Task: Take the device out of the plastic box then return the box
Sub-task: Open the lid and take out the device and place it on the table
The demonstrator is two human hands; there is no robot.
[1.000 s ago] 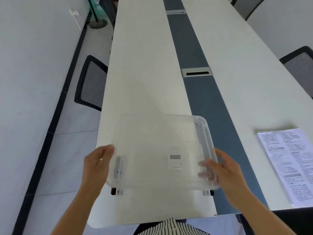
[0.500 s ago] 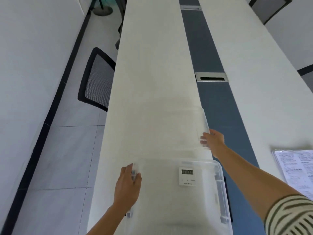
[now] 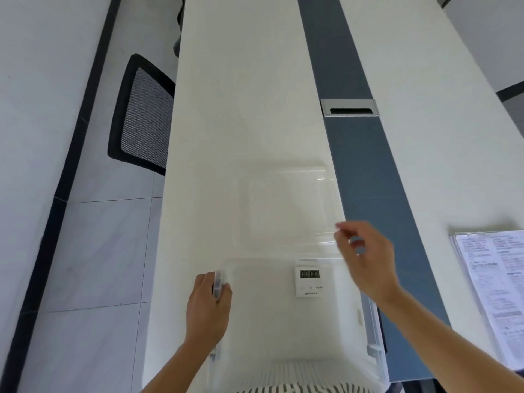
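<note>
A clear, open rectangular plastic box [image 3: 297, 336] sits at the near end of the long white table [image 3: 241, 109]. Inside it, near the far wall, lies a small white square device with a dark digital display [image 3: 310, 280]. The left hand [image 3: 208, 310] grips the box's left rim. The right hand [image 3: 365, 259] hovers over the far right corner, fingers loosely curled, holding nothing. The clear lid [image 3: 286, 205] lies flat just beyond the box.
</note>
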